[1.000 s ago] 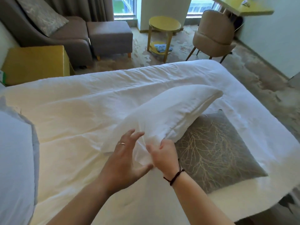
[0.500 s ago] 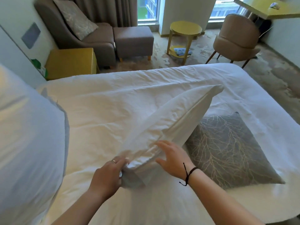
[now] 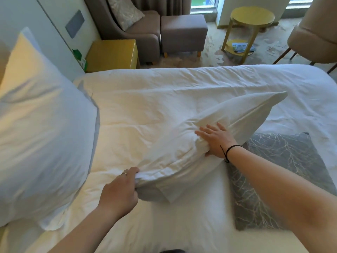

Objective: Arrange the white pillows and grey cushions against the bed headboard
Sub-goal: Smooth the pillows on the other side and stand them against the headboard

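Note:
A white pillow (image 3: 209, 136) is lifted at an angle over the white duvet (image 3: 145, 99), with one corner pointing to the far right. My left hand (image 3: 120, 190) grips its near corner. My right hand (image 3: 217, 141) presses flat on its right side, fingers spread. A grey cushion (image 3: 277, 172) with a pale branch pattern lies flat on the bed to the right, partly under my right forearm. A second large white pillow (image 3: 40, 136) stands propped at the left edge of the view.
Beyond the bed stand a yellow bedside cabinet (image 3: 113, 55), a grey armchair (image 3: 135, 28) holding another patterned cushion (image 3: 124, 11), a grey footstool (image 3: 182, 31), a round yellow side table (image 3: 249, 24) and a beige chair (image 3: 315, 37).
My view has turned left, bringing the propped pillow into sight. My left hand closed on the pillow's near corner, and my right hand shifted onto its side. The pillow moved left.

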